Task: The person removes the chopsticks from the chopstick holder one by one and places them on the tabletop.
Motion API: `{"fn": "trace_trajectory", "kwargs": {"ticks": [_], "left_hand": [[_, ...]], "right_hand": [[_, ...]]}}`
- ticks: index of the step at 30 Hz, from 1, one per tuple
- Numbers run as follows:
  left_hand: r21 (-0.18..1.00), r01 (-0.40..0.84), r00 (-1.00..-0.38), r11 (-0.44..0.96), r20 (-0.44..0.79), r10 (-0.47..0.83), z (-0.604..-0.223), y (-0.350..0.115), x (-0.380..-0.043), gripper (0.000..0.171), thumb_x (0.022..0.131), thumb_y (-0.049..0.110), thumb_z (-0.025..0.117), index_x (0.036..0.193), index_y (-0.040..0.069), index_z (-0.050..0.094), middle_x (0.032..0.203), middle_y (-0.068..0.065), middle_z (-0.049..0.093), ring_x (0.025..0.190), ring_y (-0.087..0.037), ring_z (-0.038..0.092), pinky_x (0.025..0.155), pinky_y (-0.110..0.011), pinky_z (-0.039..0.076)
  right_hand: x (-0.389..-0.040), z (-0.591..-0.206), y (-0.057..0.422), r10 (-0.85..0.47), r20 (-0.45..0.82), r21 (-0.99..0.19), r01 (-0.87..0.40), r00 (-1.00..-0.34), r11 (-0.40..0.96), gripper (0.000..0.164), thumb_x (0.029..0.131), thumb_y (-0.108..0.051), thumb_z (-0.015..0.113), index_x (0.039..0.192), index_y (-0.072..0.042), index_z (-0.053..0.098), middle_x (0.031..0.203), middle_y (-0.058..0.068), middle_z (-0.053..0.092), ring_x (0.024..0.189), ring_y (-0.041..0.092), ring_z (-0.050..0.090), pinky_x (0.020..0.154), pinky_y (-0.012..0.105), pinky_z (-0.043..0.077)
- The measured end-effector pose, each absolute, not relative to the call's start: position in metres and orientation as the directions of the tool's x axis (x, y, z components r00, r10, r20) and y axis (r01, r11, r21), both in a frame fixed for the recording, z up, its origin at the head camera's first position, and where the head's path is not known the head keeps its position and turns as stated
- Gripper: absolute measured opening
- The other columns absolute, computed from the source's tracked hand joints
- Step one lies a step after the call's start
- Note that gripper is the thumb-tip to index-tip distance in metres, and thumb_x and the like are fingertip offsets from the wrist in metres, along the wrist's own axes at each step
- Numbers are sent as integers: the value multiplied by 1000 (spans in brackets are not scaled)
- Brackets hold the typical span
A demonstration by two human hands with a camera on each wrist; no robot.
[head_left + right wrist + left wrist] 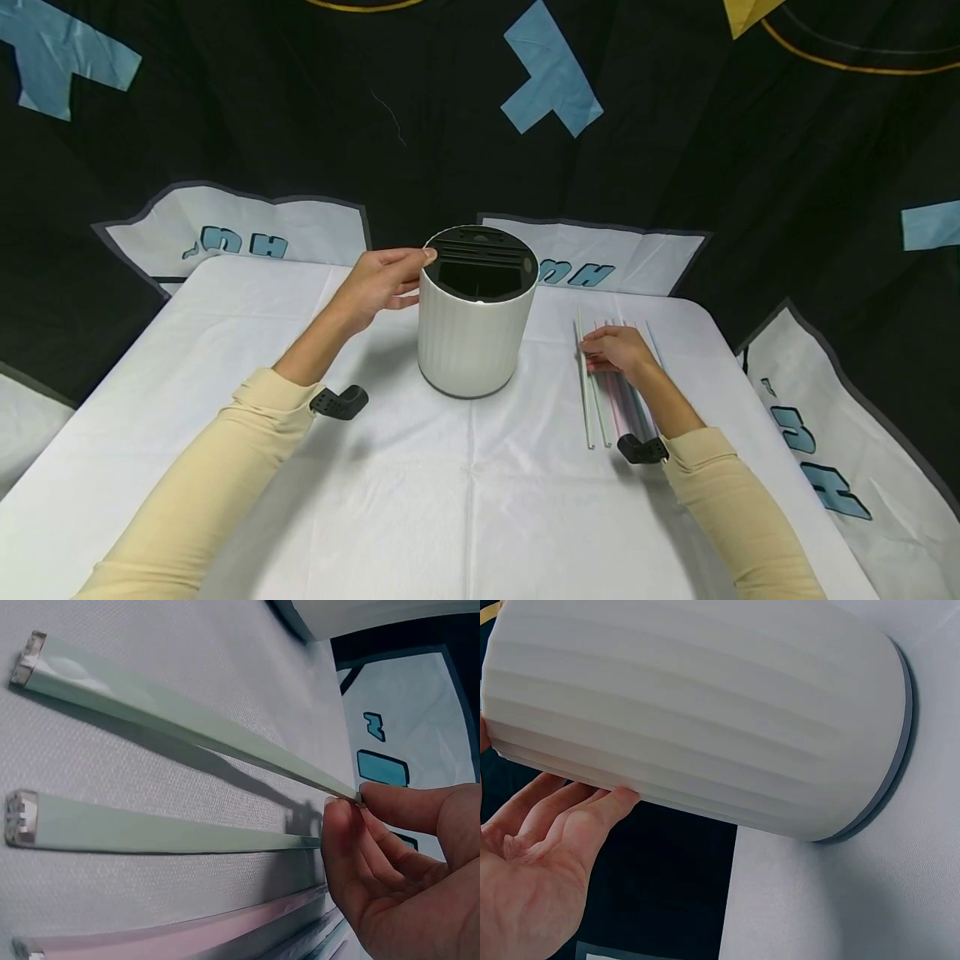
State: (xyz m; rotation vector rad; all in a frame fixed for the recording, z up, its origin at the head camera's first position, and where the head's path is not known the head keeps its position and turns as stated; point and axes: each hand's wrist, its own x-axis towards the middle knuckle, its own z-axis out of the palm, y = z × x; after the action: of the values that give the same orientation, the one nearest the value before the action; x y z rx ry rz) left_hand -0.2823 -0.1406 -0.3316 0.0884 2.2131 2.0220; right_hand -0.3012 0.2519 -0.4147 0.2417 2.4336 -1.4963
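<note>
A white ribbed cylindrical holder (472, 350) with a black slotted top (480, 262) stands upright on the table. My left hand (386, 283) rests on its left side, thumb at the upper rim and relaxed fingers against the wall. In the left wrist view those fingers (592, 814) touch the ribbed wall. To the right of the holder, my right hand (615, 348) pinches a slim light green stick (187, 724) between thumb and forefinger. Beside it lie a second light green stick (150, 825), a pink stick (180, 926) and several bluish ones, partly hidden under the hand.
A white cloth covers the table (405, 500). Behind hangs a black curtain (300, 108) with blue tape pieces (555, 71). White lettered panels (277, 221) line the back edge, and another panel (832, 442) hangs at the right.
</note>
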Motion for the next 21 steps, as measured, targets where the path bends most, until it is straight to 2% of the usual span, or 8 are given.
{"fn": "trace_trajectory", "kwargs": {"ticks": [7,14,21], "left_hand": [[994,-55,-987,95,-69,144,-331,-140,-283,54,97,41,67,140,9,60,142,-9,61,127,-25,62,95,-38,59],[995,-45,-987,83,-57,150,-331,-139,-282,53,97,40,67,140,9,61,142,-9,62,126,-25,63,94,-36,59],[994,-45,-990,99,-57,126,-332,-139,-279,55,96,44,68,140,11,61,142,-7,62,127,-24,62,95,-37,59]], "right_hand": [[-300,-413,252,10,-308,-847,279,-951,453,33,98,-12,67,123,9,61,85,4,69,69,13,69,72,29,63],[-299,-414,256,27,-316,-823,288,-948,490,35,101,-16,63,127,7,60,96,9,70,77,15,68,76,28,63],[-298,-412,255,41,-320,-822,299,-946,484,37,99,-18,65,126,7,60,103,13,71,79,16,69,76,28,63]]}}
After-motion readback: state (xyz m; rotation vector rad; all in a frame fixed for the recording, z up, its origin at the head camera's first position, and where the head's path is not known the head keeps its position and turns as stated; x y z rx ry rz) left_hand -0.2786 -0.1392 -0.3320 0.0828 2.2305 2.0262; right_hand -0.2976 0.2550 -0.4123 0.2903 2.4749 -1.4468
